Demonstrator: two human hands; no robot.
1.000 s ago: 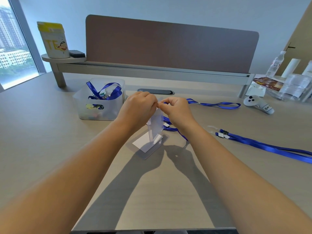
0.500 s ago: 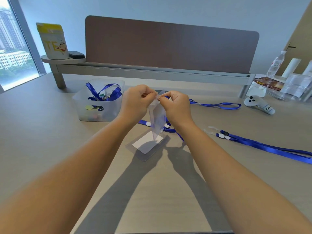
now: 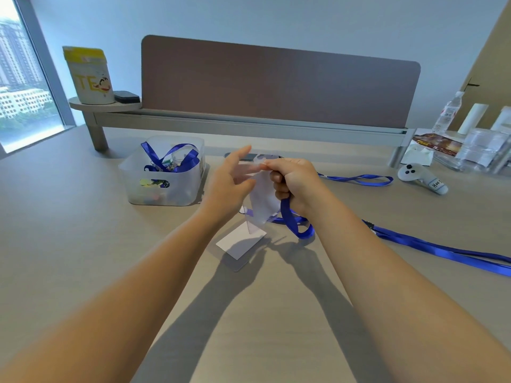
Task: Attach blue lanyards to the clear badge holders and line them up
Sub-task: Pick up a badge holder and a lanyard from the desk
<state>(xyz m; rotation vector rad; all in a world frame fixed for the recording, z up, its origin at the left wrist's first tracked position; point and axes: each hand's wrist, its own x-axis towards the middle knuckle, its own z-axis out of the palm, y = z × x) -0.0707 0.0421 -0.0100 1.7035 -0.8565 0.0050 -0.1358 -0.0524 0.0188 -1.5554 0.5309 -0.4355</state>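
Right hand (image 3: pixel 296 179) pinches badge holder (image 3: pixel 260 201) top, lanyard (image 3: pixel 293 222) below; left hand (image 3: pixel 231 181) spread

We see the right hand (image 3: pixel 297 183) pinching a clear badge holder (image 3: pixel 261 201) by its top, a blue lanyard (image 3: pixel 294 222) looped beneath the fist. The left hand (image 3: pixel 231 183) hovers beside it, fingers spread, above the desk (image 3: pixel 83 244).

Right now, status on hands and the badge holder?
Right hand shut on clear badge holder and blue lanyard, raised above desk. Left hand open beside it. Second holder flat below; nothing in the way.
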